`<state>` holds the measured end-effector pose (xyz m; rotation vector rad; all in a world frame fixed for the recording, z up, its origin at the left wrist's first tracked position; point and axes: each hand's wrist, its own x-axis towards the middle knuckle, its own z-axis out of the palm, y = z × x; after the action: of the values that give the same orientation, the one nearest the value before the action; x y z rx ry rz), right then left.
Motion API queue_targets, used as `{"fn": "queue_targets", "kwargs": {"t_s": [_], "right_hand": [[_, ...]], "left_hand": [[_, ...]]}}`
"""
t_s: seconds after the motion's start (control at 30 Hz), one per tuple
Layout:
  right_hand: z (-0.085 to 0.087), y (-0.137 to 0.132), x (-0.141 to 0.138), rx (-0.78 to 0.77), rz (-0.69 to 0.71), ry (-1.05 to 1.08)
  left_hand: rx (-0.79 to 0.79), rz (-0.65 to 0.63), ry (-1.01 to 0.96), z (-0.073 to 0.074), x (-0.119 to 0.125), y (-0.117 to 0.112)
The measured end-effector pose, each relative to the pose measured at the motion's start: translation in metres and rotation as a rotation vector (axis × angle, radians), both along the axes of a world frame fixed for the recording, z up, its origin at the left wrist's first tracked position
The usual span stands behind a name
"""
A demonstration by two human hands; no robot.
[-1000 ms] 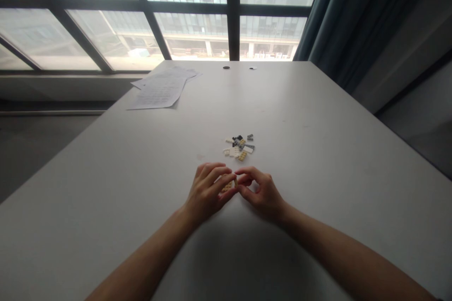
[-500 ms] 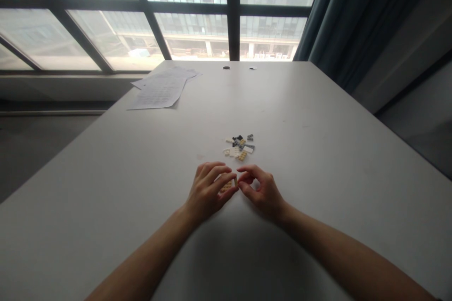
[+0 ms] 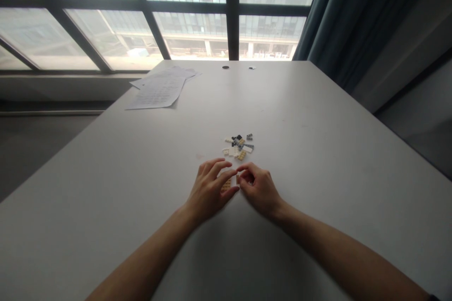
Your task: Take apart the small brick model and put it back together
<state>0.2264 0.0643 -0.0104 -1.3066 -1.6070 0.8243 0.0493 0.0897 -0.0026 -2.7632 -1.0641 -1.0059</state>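
Note:
My left hand rests on the white table, fingers curled round a small tan studded plate. My right hand meets it from the right, its fingertips pinched against the same piece or a tiny part on it; which one I cannot make out. Just beyond the hands lies a small heap of loose building bricks in tan, white, grey and black.
Printed paper sheets lie at the table's far left near the window. Two round cable holes sit at the far edge. A dark curtain hangs at the right.
Both hands have edged slightly closer together and a little away from me, and the right hand's fingers have curled tighter onto the tan piece. The brick heap has not moved.

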Motion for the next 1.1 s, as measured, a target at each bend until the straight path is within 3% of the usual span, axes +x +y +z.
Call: {"fn": "queue_targets", "kwargs": {"t_s": [0.3, 0.87, 1.1], "right_hand": [[0.002, 0.001, 0.000, 0.133, 0.044, -0.309], [-0.001, 0.001, 0.003, 0.131, 0.068, -0.370], [0.004, 0.001, 0.009, 0.103, 0.144, -0.360]], "left_hand": [[-0.015, 0.027, 0.018, -0.001, -0.001, 0.001], [-0.042, 0.031, -0.026, -0.002, -0.004, 0.002], [-0.070, 0.156, -0.183, -0.002, -0.012, 0.009]]}}
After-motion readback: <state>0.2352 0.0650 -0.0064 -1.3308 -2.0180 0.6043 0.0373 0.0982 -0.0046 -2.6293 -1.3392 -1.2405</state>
